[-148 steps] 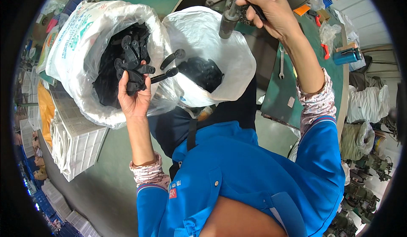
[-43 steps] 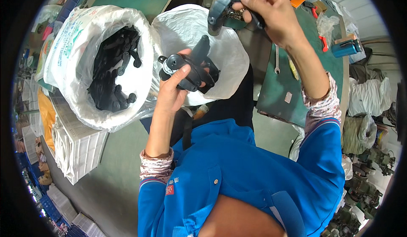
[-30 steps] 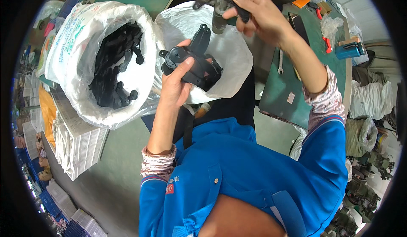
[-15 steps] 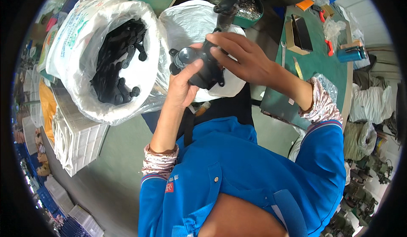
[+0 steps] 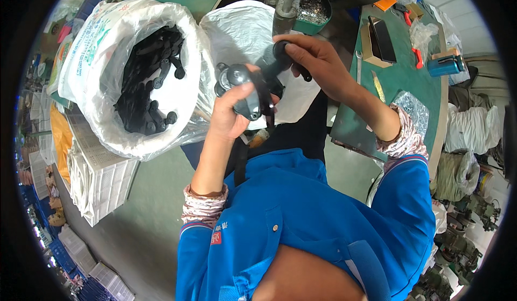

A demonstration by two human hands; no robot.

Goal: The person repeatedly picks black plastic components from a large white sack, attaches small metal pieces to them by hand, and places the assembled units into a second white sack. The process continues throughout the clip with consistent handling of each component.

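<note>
The fingers of the right hand (image 5: 322, 68) are clamped on one black plastic piece with a round end (image 5: 280, 49). The fingers of the left hand (image 5: 227, 116) are closed around a bunch of glossy black curved plastic pieces (image 5: 249, 107). Both hands are over the open white sack (image 5: 237, 27); whether the single piece touches the bunch, I cannot tell. Behind the sack stands a grey metal post (image 5: 284, 20). To the sack's left is a white plastic bag (image 5: 97, 83) containing more black pieces (image 5: 141, 80); to its right, a green tabletop (image 5: 350, 120). I judge the step in hand is joining the single piece with the bunch; the next move would call for a firm left grip.
</note>
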